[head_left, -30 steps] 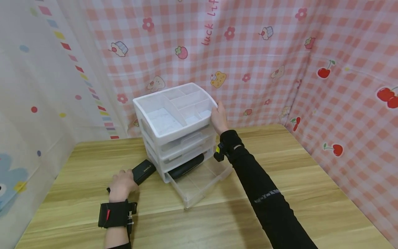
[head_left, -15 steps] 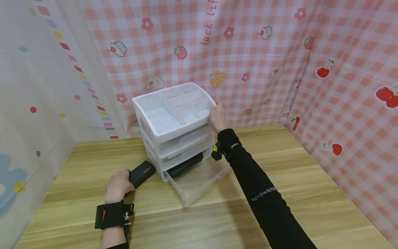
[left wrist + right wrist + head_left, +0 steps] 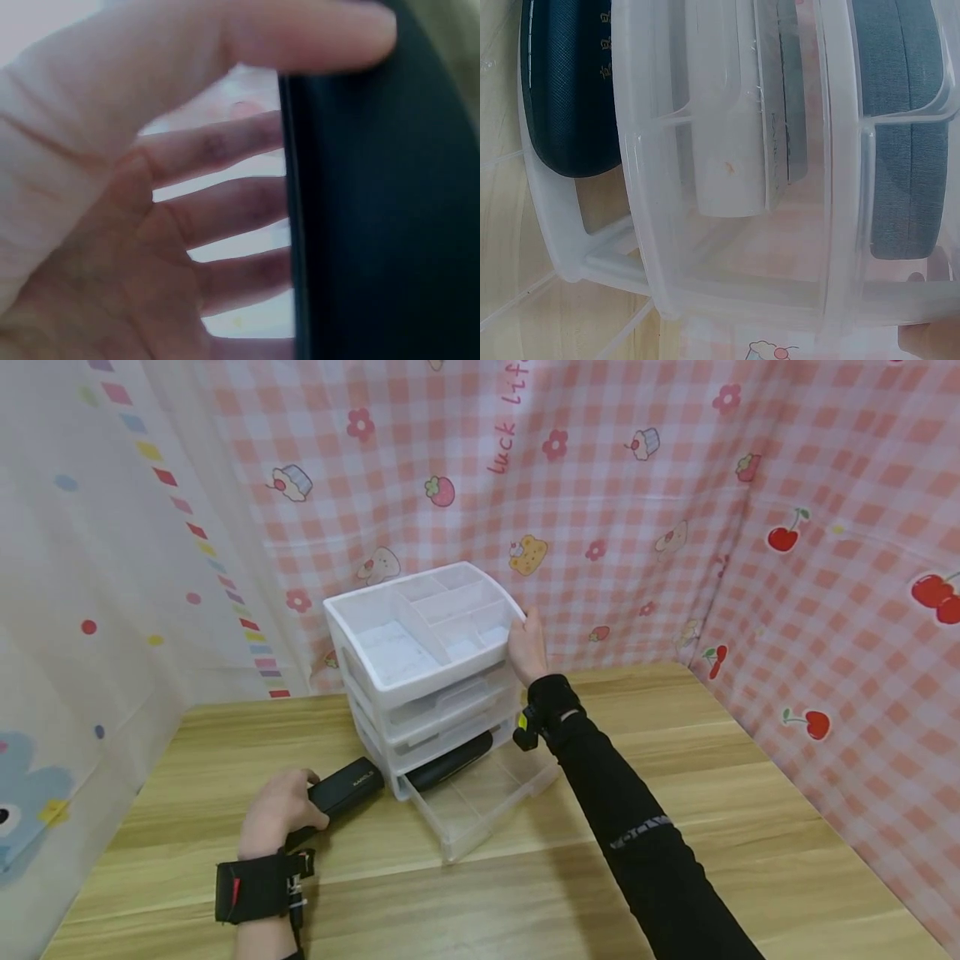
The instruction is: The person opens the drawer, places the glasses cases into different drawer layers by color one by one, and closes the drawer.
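In the head view, my left hand (image 3: 279,810) grips a black glasses case (image 3: 347,787) with pale lettering, left of the white drawer organizer (image 3: 408,692). The left wrist view has the thumb on one face of that case and the fingers reaching behind it. My right hand (image 3: 528,647) holds the right side of the organizer near its top rim. Its bottom drawer (image 3: 468,810) is pulled out, and a second black glasses case (image 3: 450,762) lies at the back of it. Gold lettering shows on that one in the right wrist view.
Through the upper drawers in the right wrist view, a white box (image 3: 727,165) and a grey fabric case (image 3: 907,187) are visible. The organizer's top tray has divided compartments. A wood-grain table (image 3: 540,902) lies beneath, with patterned curtains (image 3: 600,527) behind and beside it.
My left hand has shifted slightly left and toward me, its hold on the glasses case now plainer. The case has turned and tilted a little. The right hand and the open drawer stay put.
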A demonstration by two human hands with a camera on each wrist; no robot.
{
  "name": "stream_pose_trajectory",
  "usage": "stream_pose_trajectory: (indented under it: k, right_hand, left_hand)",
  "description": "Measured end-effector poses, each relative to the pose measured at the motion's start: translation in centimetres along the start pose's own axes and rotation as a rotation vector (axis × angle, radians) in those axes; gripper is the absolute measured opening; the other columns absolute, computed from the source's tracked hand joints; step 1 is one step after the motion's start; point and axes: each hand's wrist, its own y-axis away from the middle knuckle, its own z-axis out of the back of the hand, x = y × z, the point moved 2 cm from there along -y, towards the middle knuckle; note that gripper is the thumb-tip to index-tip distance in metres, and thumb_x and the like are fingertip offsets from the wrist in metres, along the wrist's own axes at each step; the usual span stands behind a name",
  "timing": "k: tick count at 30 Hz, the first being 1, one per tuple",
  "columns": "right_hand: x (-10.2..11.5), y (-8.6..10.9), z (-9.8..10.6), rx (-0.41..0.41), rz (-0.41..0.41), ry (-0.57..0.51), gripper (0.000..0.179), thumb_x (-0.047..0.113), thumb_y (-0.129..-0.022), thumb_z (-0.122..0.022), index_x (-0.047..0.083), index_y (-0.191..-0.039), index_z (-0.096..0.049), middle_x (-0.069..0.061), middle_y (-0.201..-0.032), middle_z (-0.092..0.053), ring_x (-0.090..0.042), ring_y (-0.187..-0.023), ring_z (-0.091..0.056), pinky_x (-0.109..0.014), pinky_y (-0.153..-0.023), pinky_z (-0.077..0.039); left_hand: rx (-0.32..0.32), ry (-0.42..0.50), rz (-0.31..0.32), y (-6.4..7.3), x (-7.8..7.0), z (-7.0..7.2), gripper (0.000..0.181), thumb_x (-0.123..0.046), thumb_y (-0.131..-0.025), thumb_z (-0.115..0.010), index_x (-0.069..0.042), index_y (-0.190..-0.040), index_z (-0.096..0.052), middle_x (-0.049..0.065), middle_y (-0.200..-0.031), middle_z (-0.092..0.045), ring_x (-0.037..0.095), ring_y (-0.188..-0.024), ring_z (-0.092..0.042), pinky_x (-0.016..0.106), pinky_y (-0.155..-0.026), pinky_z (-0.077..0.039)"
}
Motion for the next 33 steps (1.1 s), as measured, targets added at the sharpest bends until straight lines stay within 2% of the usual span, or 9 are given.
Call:
stream_pose_trajectory:
  k: [6,11,18,24,33]
  right_hand:
    - [0.1,0.1,0.1,0.002,0.005,-0.011,0.034,0.015,-0.100,-0.026,-0.001,-0.126,-0.040,-0.019,-0.133,-0.046,-0.030,-0.123,-0.045,-0.044,-0.108,-0.033]
    - [0.1,0.0,0.1,0.012,0.000,-0.022,0.034,0.015,-0.101,-0.026,-0.001,-0.128,-0.039,-0.019,-0.135,-0.045,-0.029,-0.125,-0.045,-0.044,-0.109,-0.033]
    - [-0.1,0.0,0.0,0.019,-0.009,-0.029,0.035,0.014,-0.100,-0.026,0.000,-0.129,-0.039,-0.018,-0.137,-0.044,-0.030,-0.127,-0.044,-0.044,-0.110,-0.033]
    - [-0.1,0.0,0.0,0.015,-0.012,-0.025,0.034,0.014,-0.100,-0.026,0.001,-0.128,-0.040,-0.018,-0.136,-0.045,-0.030,-0.126,-0.045,-0.044,-0.109,-0.033]
    - [-0.2,0.0,-0.1,0.014,-0.014,-0.026,0.034,0.014,-0.100,-0.027,0.001,-0.129,-0.039,-0.018,-0.137,-0.044,-0.030,-0.127,-0.044,-0.044,-0.110,-0.032]
  left_hand:
    - [0.037,0.011,0.001,1.5,-1.1,1.9,0.067,-0.011,-0.064,-0.077,0.010,-0.123,-0.053,0.026,-0.103,-0.062,0.027,-0.080,-0.055,0.040,-0.071,-0.049]
    - [0.053,0.038,-0.030,2.4,-2.0,2.7,0.067,-0.010,-0.064,-0.078,0.007,-0.124,-0.054,0.029,-0.110,-0.062,0.027,-0.083,-0.058,0.039,-0.071,-0.049]
    - [0.070,0.040,-0.068,3.5,-3.7,3.3,0.069,-0.010,-0.066,-0.081,0.004,-0.127,-0.054,0.027,-0.113,-0.062,0.027,-0.086,-0.060,0.039,-0.074,-0.050]
    - [0.048,0.031,-0.119,4.2,-4.8,3.5,0.066,-0.009,-0.064,-0.081,0.004,-0.123,-0.056,0.025,-0.108,-0.066,0.023,-0.082,-0.060,0.038,-0.072,-0.050]
    - [0.035,0.014,-0.227,4.9,-6.8,3.3,0.063,-0.009,-0.061,-0.081,0.000,-0.120,-0.061,0.014,-0.101,-0.068,0.018,-0.078,-0.057,0.032,-0.070,-0.046]
